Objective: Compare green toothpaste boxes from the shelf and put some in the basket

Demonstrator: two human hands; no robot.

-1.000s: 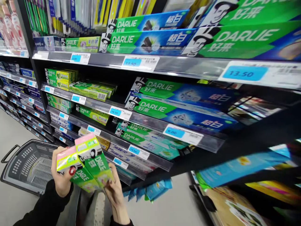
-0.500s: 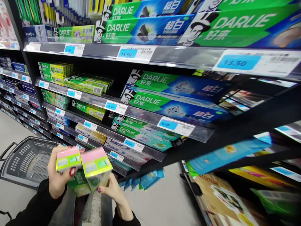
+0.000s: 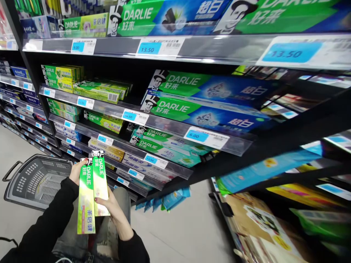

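Left hand (image 3: 76,171) grips the upper end of a long green-and-yellow cardboard box (image 3: 86,204), while the right hand (image 3: 112,208) grasps the lower part of a second long box of green, white and yellow cardboard (image 3: 100,179), its thumb laid across the front. Neither hand is free, as I see it from my end. Both boxes are held side by side above the greyish denim trousers (image 3: 125,201), the first reaching lower than the second; I cannot tell whether they touch along their whole length. To hold them well, I would squeeze lightly at the stiff edges so the thin card doesn't buckle, shift the right thumb off the printing, and bring the ends level. I would turn both wrists together too, or one box could slip past the other. Just past the black left sleeve (image 3: 52,212) sits a dark grey plastic basket with slotted walls (image 3: 34,175), so I would keep that elbow tucked in. Farther out, black shelves with clear plastic edging (image 3: 115,46) carry green-and-blue cardboard boxes (image 3: 175,104) behind white price tags with blue panels (image 3: 146,48); I would keep the box corners back from that edging, where they could catch
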